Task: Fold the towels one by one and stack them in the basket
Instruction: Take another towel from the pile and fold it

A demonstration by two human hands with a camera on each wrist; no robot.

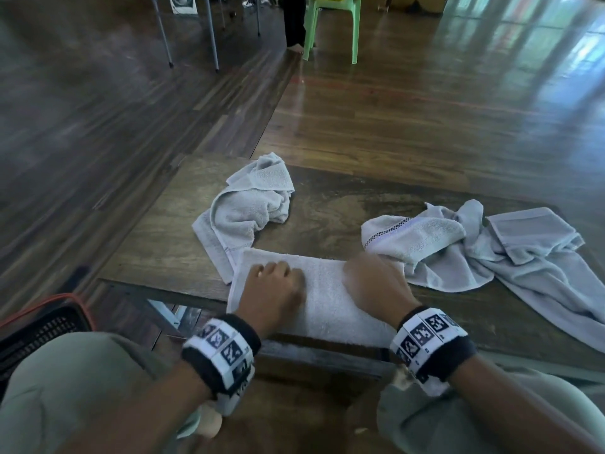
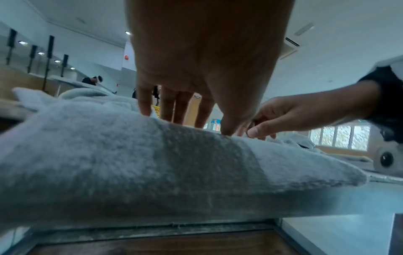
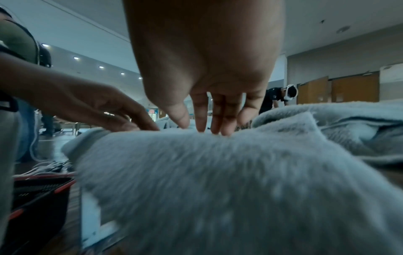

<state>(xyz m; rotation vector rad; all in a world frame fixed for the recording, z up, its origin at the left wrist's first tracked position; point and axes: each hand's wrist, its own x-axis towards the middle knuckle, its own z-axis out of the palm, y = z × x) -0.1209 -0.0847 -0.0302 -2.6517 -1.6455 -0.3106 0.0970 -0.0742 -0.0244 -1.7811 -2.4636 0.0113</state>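
Observation:
A folded white towel (image 1: 330,299) lies flat at the near edge of the low wooden table (image 1: 330,198). My left hand (image 1: 275,280) rests on its left part and my right hand (image 1: 370,276) on its right part. The left wrist view has the left fingers (image 2: 167,110) pointing straight down onto the towel (image 2: 152,163). My right fingers (image 3: 200,119) touch the towel (image 3: 218,181) the same way in the right wrist view. Neither hand grips the cloth. A black basket (image 1: 42,326) with an orange rim stands on the floor to my left.
A crumpled towel (image 1: 248,208) lies behind the folded one at the left. More loose towels (image 1: 491,250) spread over the right of the table. My knees sit under the table's near edge. A green plastic chair (image 1: 330,24) and a person's foot (image 1: 294,45) are far back.

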